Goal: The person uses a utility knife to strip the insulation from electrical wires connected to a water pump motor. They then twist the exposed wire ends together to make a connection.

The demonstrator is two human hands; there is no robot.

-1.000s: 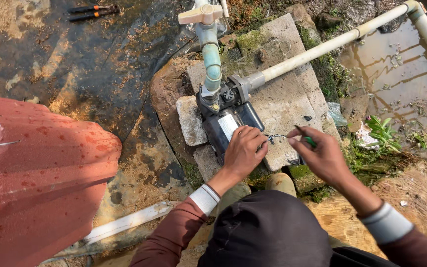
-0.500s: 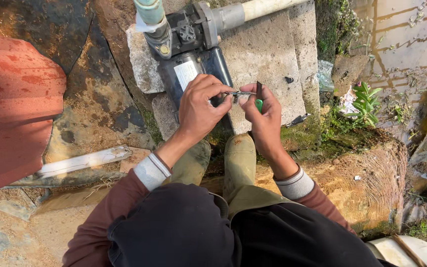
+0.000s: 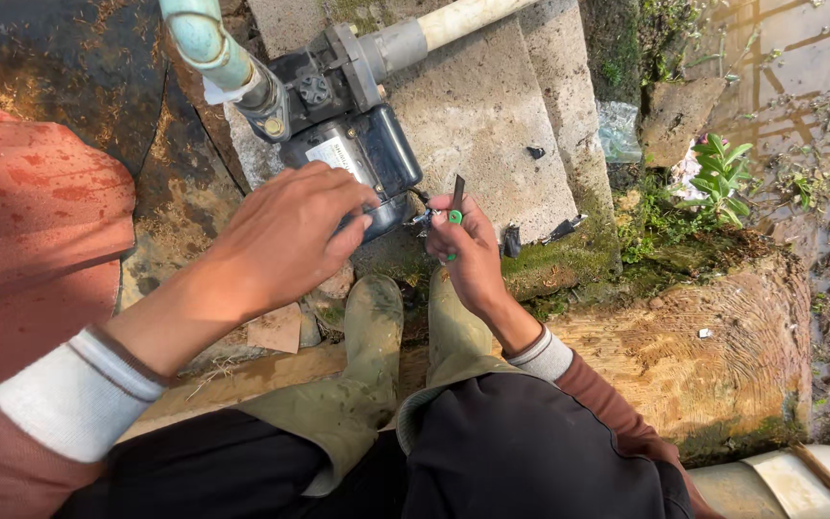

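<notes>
Since half a second ago both hands have parted: the right hand [image 3: 473,252] pinches a green-handled tool [image 3: 454,207] at the pump's [image 3: 357,154] four o'clock, while the left hand [image 3: 290,235], fingers curled, presses its casing on the concrete slab [image 3: 492,106].

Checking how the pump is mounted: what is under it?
The dark pump sits on a grey concrete block. The left hand covers its near end, so the mounting there is hidden.
</notes>
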